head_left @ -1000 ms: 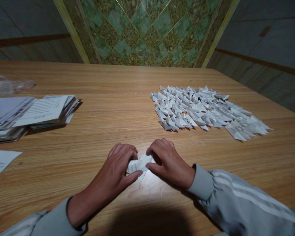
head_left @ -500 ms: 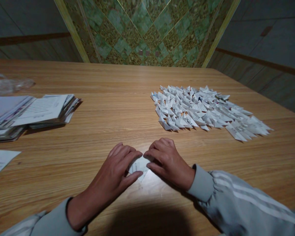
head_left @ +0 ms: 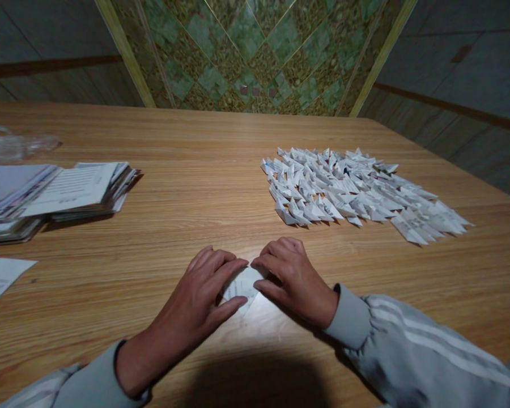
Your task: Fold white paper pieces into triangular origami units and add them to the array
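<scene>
A small folded piece of printed paper (head_left: 243, 286) lies on the table in front of me, its near corner pointing towards me. My left hand (head_left: 202, 294) curves around its left side, index finger along the upper edge and thumb pressing near the lower corner. On the other side, my right hand (head_left: 295, 283) grips the right part of the paper between thumb and curled fingers. The two index fingertips almost meet at the top, and the fingers hide both outer sides of the paper.
Many folded paper boats (head_left: 323, 187) are massed at the right on the wooden table (head_left: 195, 187). Stacks of printed paper (head_left: 74, 190) stand at the left, with a clear plastic bag (head_left: 21, 146) behind them. One loose sheet (head_left: 4, 277) lies nearer at the left edge.
Both index fingertips have shifted very slightly up and to the right along the paper's top. The paper and everything else stay in place.
</scene>
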Demonstrator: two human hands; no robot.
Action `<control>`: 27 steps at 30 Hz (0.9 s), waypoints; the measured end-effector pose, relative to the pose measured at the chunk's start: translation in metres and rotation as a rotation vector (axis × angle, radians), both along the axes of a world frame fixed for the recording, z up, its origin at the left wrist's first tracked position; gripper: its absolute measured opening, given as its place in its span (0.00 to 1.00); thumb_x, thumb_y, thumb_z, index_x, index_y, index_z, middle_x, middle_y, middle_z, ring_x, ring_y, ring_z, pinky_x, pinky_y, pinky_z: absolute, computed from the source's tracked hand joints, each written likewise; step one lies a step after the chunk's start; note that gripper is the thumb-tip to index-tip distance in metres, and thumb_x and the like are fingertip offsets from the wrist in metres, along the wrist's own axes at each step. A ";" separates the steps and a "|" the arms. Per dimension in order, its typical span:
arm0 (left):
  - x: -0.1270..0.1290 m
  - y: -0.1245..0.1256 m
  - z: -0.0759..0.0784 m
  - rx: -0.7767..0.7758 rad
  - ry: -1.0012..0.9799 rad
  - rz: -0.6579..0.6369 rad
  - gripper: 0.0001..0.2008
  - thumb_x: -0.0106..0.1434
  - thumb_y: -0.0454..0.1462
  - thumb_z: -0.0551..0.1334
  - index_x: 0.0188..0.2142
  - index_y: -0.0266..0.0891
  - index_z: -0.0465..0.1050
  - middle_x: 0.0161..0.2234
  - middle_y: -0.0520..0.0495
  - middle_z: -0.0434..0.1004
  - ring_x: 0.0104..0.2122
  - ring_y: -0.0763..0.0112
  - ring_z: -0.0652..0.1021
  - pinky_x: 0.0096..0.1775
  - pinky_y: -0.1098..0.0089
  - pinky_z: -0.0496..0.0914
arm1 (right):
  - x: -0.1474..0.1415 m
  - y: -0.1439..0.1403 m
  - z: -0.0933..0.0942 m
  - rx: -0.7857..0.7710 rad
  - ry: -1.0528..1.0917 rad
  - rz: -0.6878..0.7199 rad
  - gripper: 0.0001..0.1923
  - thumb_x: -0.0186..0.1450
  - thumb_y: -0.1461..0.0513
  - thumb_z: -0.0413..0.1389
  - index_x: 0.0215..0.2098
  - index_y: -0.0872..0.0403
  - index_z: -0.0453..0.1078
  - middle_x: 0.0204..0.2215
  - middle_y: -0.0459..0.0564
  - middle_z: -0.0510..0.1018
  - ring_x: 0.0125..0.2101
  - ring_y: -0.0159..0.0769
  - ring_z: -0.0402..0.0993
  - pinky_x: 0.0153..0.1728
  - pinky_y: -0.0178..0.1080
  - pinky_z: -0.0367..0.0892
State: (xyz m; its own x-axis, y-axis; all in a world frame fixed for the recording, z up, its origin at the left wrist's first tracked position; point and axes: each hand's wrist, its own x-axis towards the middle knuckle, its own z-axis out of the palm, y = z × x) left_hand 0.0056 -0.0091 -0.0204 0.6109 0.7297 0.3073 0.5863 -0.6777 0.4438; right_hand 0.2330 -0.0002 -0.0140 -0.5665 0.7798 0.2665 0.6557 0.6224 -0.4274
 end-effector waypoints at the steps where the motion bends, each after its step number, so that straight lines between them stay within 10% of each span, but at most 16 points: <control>1: 0.000 0.000 0.000 0.011 0.003 0.003 0.16 0.67 0.41 0.63 0.53 0.40 0.69 0.43 0.43 0.74 0.43 0.58 0.72 0.45 0.58 0.68 | 0.000 0.000 0.000 0.008 -0.002 0.001 0.09 0.65 0.58 0.64 0.43 0.51 0.73 0.38 0.49 0.75 0.43 0.42 0.66 0.47 0.45 0.54; 27: -0.003 -0.004 -0.001 0.170 0.060 0.010 0.16 0.67 0.41 0.64 0.52 0.40 0.69 0.43 0.44 0.75 0.43 0.59 0.73 0.57 0.48 0.59 | 0.005 0.002 0.007 -0.103 0.000 -0.238 0.15 0.56 0.56 0.71 0.32 0.54 0.72 0.28 0.44 0.74 0.35 0.38 0.67 0.38 0.40 0.53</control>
State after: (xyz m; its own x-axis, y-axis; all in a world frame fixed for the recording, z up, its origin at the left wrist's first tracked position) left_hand 0.0028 -0.0129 -0.0218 0.6249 0.6765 0.3897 0.6152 -0.7340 0.2876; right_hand 0.2379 0.0021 -0.0066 -0.3633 0.9143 0.1790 0.7786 0.4034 -0.4807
